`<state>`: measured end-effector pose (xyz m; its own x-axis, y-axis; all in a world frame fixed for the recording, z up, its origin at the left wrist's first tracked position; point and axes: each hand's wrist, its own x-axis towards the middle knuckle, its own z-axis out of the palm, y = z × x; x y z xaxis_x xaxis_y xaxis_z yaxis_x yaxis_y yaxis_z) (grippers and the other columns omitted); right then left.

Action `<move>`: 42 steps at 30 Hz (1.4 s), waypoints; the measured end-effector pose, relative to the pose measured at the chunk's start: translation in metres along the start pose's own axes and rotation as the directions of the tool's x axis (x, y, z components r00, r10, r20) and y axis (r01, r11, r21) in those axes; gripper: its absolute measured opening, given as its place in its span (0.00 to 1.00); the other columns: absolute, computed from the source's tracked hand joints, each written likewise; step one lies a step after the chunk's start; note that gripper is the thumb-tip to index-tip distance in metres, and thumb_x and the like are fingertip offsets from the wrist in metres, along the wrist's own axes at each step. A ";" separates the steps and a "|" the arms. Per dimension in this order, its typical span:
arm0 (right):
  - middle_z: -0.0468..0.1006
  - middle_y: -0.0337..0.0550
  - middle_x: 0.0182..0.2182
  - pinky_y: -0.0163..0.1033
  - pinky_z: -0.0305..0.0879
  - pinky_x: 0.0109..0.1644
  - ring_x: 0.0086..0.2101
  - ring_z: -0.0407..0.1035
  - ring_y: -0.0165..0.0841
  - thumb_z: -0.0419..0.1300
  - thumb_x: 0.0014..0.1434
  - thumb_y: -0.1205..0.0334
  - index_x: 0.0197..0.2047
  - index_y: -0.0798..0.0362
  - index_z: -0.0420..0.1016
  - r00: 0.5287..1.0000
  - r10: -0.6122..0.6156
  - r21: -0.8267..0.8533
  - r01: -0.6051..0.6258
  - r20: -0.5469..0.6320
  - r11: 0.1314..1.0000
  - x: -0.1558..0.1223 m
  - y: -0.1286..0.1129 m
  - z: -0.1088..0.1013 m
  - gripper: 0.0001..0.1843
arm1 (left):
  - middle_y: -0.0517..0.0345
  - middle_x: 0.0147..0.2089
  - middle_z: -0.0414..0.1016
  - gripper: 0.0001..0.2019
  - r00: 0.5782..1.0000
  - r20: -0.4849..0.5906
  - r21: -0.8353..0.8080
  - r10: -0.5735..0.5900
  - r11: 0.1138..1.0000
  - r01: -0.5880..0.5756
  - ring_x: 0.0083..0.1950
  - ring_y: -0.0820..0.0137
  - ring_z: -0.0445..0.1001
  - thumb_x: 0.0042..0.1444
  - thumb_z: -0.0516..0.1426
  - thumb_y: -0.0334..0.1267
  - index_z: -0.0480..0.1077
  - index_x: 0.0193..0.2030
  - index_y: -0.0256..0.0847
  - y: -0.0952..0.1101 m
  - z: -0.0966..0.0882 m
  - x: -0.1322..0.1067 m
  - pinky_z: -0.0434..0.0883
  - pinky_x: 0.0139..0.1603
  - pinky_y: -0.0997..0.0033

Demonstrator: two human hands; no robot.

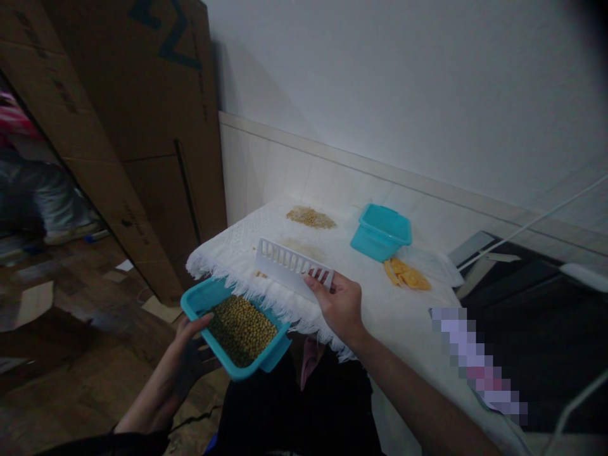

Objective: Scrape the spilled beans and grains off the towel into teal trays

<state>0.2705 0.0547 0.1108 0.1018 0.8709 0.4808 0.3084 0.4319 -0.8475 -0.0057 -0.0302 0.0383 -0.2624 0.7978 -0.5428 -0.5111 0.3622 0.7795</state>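
Observation:
My left hand grips a turquoise basket full of small yellow-green beans, held just below the fringed edge of the table. My right hand is closed on one end of a white slotted plastic piece that rests on its edge on the white tablecloth. A few loose beans lie on the cloth beside the white piece.
Farther back on the cloth lie a pile of beans, a second turquoise basket and some orange-yellow pieces. Big cardboard boxes lean on the wall at left. A white cable runs at right.

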 end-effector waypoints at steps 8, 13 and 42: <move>0.80 0.40 0.21 0.36 0.64 0.27 0.23 0.70 0.33 0.74 0.61 0.46 0.28 0.51 0.87 1.000 0.015 -0.011 -0.015 0.022 1.000 -0.003 0.003 0.001 0.18 | 0.52 0.43 0.90 0.46 1.000 0.002 0.009 -0.013 1.000 0.013 0.49 0.44 0.91 0.46 0.79 0.57 0.72 0.70 0.52 0.000 -0.003 0.003 0.86 0.42 0.54; 0.82 0.40 0.22 0.36 0.67 0.27 0.23 0.72 0.34 0.74 0.62 0.49 0.32 0.50 0.90 0.996 0.014 0.029 -0.016 0.092 0.999 -0.013 -0.005 0.001 0.14 | 0.51 0.47 0.90 0.46 1.000 0.010 0.012 -0.018 1.000 0.018 0.52 0.43 0.91 0.46 0.79 0.58 0.73 0.72 0.52 0.002 -0.004 0.003 0.87 0.42 0.54; 0.89 0.47 0.30 0.45 0.72 0.39 0.31 0.78 0.42 0.85 0.29 0.40 0.30 0.53 0.88 0.929 0.346 0.140 -0.328 -0.131 0.934 0.090 0.073 -0.059 0.30 | 0.46 0.48 0.90 0.32 1.000 -0.012 0.028 -0.028 0.999 0.029 0.52 0.43 0.91 0.54 0.76 0.52 0.79 0.64 0.47 0.001 -0.006 0.004 0.89 0.47 0.48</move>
<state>0.3576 0.1504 0.1056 0.3246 0.9279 0.1832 0.1220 0.1510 -0.9810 -0.0121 -0.0293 0.0347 -0.2578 0.7812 -0.5686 -0.4957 0.3982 0.7719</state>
